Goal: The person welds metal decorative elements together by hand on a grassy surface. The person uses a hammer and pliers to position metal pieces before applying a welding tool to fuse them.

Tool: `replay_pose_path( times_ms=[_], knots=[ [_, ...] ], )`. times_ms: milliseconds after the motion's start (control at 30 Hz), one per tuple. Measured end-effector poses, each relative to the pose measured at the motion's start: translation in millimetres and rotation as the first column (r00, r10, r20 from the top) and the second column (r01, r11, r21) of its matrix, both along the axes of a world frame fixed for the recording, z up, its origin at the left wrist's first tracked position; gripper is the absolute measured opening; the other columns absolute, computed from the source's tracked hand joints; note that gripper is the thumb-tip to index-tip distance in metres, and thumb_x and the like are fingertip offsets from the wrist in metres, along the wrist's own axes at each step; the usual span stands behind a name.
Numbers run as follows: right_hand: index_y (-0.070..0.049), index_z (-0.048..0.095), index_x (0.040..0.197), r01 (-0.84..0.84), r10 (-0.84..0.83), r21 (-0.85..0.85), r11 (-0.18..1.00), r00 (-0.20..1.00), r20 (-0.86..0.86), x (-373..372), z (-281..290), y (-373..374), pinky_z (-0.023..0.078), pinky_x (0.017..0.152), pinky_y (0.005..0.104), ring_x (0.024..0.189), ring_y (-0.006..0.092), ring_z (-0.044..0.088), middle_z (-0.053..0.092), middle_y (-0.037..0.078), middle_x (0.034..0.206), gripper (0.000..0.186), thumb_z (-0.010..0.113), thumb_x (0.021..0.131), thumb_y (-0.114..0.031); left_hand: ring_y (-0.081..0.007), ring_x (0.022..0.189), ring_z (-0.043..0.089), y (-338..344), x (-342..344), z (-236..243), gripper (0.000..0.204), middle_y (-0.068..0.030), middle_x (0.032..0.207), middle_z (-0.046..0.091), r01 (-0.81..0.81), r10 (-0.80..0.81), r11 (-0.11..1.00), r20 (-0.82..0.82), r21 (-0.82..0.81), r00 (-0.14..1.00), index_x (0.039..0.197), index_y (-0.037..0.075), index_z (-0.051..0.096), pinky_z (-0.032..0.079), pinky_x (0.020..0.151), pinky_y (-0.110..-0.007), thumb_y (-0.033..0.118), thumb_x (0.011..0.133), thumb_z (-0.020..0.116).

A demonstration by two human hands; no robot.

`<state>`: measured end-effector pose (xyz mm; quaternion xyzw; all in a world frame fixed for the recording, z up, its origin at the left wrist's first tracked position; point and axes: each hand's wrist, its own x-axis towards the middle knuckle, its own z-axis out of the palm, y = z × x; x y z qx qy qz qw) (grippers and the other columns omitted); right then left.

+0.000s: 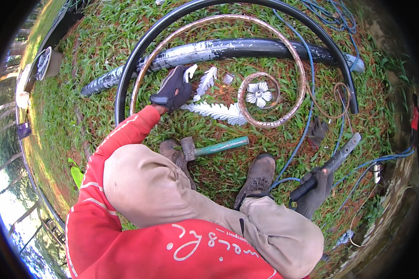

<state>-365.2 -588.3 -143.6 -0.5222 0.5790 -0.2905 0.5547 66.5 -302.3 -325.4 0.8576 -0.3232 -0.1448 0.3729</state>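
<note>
My left hand (173, 89), in a dark glove, reaches to the grass and pinches a small silver leaf-shaped piece (190, 73). Beside it lie two more silver metal leaves, a short leaf (206, 82) and a longer serrated leaf (221, 113). A rusty metal scroll (304, 76) curls around a silver metal flower (259, 95), close to the leaves. Low on the right, my gloved right hand (315, 191) grips the black handle of what looks like a welding electrode holder (342, 153). A thin rod seems to rise from its tip; the handle's far side is hidden.
A hammer (223, 146) with a green handle lies by my boots. Behind the scroll lie a black curved tube (330, 35) and a thick pipe (191, 52) with peeling paint. Blue cables (310, 93) run along the right. A bucket (49, 64) stands far left.
</note>
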Motion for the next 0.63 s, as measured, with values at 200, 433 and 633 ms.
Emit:
replay_pose_path(
  times_ms=[200,433,633],
  knots=[
    [-0.004,0.059,0.115,0.010,-0.012,0.027,1.000,0.996,0.083,-9,-9,-1,0.053,0.056,0.0325,0.065,0.0182,0.065,0.064,0.008,0.090,0.027,0.073,0.104,-0.024,-0.0484,0.107,0.069,-43,-33,19,0.063,-0.0297,0.115,0.066,0.072,-0.066,0.994,-0.075,0.085,0.995,0.135,-0.002,0.061,0.055,0.096,-0.056,0.028,0.085,0.083],
    [-0.007,0.058,0.117,-0.025,0.022,0.038,0.999,0.997,0.071,-1,-2,-1,0.053,0.055,0.0313,0.066,0.0166,0.066,0.064,0.006,0.092,0.026,0.071,0.109,-0.027,-0.0480,0.108,0.070,-39,-22,7,0.069,-0.0259,0.117,0.068,0.129,-0.136,0.926,-0.003,0.355,0.991,0.131,0.001,0.062,0.056,0.093,-0.056,0.033,0.079,0.094],
    [-0.007,0.057,0.118,-0.103,0.101,0.026,0.994,0.991,0.085,-9,-15,-6,0.055,0.055,0.0326,0.065,0.0171,0.066,0.065,0.007,0.094,0.030,0.075,0.105,-0.028,-0.0473,0.111,0.072,-41,-21,-21,0.069,-0.0275,0.117,0.071,0.120,-0.149,0.891,0.030,0.439,0.988,0.136,0.002,0.060,0.056,0.093,-0.058,0.032,0.082,0.092]
  ],
)
